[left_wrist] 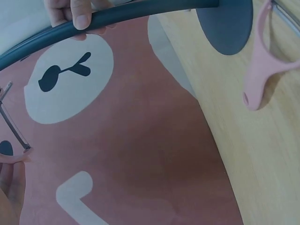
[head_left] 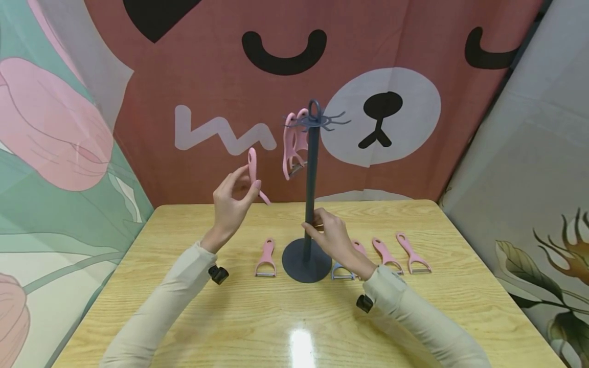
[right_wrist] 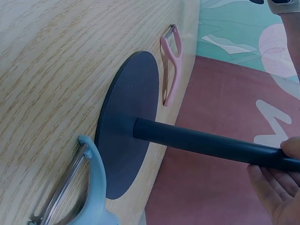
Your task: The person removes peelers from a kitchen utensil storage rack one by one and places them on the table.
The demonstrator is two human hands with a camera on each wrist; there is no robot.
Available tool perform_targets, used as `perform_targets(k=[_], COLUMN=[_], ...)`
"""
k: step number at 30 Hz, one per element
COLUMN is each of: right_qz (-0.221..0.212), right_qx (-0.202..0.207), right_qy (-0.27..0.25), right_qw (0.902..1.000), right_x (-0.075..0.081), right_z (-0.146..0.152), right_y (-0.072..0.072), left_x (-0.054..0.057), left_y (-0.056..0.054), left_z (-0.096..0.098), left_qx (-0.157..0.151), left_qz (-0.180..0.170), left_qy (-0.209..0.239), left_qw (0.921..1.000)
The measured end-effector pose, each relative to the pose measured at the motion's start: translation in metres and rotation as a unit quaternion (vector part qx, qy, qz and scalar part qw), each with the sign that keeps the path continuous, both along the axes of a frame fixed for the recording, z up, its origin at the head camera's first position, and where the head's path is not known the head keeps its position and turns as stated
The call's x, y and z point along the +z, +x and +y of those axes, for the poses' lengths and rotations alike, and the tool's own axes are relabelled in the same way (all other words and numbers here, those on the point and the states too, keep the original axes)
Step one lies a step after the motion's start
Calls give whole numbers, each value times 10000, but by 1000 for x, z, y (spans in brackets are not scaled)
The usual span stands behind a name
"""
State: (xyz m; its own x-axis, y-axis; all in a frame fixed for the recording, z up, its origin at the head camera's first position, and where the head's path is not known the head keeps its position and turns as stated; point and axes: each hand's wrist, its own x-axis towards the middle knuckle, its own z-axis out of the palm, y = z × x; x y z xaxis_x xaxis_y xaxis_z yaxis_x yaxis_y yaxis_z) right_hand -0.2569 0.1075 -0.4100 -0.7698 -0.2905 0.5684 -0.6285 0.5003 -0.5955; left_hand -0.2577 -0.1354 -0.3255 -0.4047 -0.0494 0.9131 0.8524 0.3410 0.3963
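Observation:
My left hand [head_left: 233, 198] pinches a pink peeler [head_left: 252, 166] in the air, handle end up, to the left of a dark grey rack. In the left wrist view that peeler's metal blade [left_wrist: 14, 125] shows beside the fingers. Low on the rack's post [head_left: 311, 179], my right hand [head_left: 333, 235] grips with thumb and fingers. The round base [head_left: 294, 263] stands flat on the table. Two pink peelers [head_left: 289, 145] hang by their handle holes from hooks on the left side of the hook ring [head_left: 324, 121]; the other visible hooks are bare.
One pink peeler [head_left: 267, 255] lies on the wooden table [head_left: 221, 312] left of the base. To the right lie a blue peeler [head_left: 342, 273], partly behind the right arm, and pink peelers [head_left: 414, 258]. A printed cloth [head_left: 207, 76] hangs behind the table.

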Motion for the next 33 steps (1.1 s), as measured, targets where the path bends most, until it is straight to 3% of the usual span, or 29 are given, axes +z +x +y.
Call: perform_targets(k=[19,33], right_qz=[111,-103], right_qx=[9,-23], right_qy=[-15,-13], right_qw=[9999,9999], right_x=[-1,0], right_z=[0,0], right_y=[0,0], left_x=[-18,-32], left_y=[6,7], left_z=[-19,-26], left_qx=[100,37], left_qz=[-264,-572], left_qy=[-263,-327], left_qw=[9993,9978])
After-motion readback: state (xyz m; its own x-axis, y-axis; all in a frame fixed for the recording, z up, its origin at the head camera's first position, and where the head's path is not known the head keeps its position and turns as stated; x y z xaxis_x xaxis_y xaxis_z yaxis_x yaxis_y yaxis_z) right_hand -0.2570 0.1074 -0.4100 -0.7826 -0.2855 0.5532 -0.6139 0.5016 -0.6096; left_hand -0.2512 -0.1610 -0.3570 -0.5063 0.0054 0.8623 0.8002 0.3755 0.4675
